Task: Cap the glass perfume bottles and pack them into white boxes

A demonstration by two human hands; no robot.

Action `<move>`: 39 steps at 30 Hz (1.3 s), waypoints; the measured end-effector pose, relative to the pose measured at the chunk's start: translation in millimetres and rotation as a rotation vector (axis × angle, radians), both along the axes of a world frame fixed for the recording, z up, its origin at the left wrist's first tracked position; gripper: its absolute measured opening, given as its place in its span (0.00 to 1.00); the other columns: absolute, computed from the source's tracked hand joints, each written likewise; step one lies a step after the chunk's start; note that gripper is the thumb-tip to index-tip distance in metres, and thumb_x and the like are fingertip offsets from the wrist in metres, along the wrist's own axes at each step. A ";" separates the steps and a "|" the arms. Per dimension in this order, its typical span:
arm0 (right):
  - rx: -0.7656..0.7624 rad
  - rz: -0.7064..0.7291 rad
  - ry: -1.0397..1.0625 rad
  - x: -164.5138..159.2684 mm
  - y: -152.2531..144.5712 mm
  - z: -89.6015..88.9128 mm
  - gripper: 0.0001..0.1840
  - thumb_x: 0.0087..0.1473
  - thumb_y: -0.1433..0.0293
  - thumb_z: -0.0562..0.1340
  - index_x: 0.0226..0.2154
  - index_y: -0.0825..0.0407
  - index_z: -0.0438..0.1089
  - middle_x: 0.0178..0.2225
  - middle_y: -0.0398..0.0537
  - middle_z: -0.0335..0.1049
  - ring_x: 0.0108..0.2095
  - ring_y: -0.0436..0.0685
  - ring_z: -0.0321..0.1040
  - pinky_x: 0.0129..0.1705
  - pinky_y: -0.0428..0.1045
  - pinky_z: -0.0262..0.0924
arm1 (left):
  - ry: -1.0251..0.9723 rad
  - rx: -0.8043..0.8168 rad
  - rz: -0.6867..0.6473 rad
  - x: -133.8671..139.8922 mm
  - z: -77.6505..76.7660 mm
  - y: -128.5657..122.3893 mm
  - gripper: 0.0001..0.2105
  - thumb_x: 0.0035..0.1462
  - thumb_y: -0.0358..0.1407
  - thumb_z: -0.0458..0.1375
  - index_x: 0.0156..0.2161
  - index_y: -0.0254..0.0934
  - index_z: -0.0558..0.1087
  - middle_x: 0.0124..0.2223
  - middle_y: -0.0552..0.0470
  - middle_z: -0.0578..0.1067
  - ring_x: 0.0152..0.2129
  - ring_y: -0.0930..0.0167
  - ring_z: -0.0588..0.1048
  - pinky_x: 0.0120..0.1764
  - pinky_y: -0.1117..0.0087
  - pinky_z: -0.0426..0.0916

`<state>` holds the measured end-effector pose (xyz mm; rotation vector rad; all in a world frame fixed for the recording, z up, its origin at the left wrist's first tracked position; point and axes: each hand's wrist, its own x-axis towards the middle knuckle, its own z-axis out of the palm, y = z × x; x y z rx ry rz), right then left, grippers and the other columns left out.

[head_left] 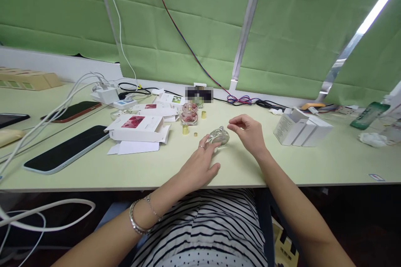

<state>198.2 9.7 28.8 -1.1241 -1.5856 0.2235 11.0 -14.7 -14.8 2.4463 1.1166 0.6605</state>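
A clear glass perfume bottle lies tilted on the table, its neck toward the right hand. My left hand has its fingers on the bottle's near left side, holding it against the table, thumb apart. Just right of the neck, my right hand is closed in a pinch; whatever lies between the fingertips is hidden or too small to see. Left of the bottle are a small gold ring, a gold cap and another gold cap. Pinkish glass bottles stand behind them.
Opened white cartons and a large phone occupy the left side. Upright white boxes stand to the right, with a green bottle farther off. White cables cross the left edge; more wires run along the back.
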 end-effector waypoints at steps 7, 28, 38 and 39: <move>-0.013 0.098 0.084 8.3 17.8 -14.1 0.04 0.44 0.72 0.63 0.29 0.52 0.70 0.33 0.45 0.71 0.33 0.52 0.70 0.40 0.51 0.67 | 0.029 0.003 -0.032 -0.4 -0.6 -0.3 0.24 0.55 0.34 0.50 0.57 0.42 0.52 0.63 0.42 0.40 0.47 0.61 0.68 0.49 0.58 0.62; -0.022 0.243 -0.057 10.6 21.3 -16.3 0.07 0.50 0.73 0.58 0.33 0.50 0.71 0.36 0.46 0.73 0.37 0.52 0.70 0.42 0.50 0.66 | 0.048 0.020 -0.028 0.4 0.2 -1.6 0.24 0.55 0.35 0.49 0.57 0.42 0.52 0.64 0.43 0.41 0.47 0.61 0.68 0.49 0.59 0.63; -0.018 0.260 -0.032 13.5 22.5 -17.7 0.05 0.50 0.72 0.59 0.31 0.50 0.71 0.37 0.47 0.73 0.40 0.53 0.70 0.43 0.51 0.66 | 0.062 0.009 -0.024 0.7 1.2 -1.3 0.25 0.55 0.35 0.49 0.58 0.41 0.51 0.64 0.43 0.40 0.49 0.60 0.67 0.50 0.58 0.62; -0.008 0.256 -0.032 13.2 22.3 -17.8 0.05 0.50 0.72 0.59 0.31 0.50 0.71 0.37 0.47 0.73 0.39 0.53 0.70 0.43 0.51 0.66 | 0.064 0.008 -0.024 0.7 1.2 -1.3 0.25 0.55 0.35 0.49 0.58 0.41 0.51 0.64 0.43 0.40 0.49 0.60 0.67 0.49 0.58 0.62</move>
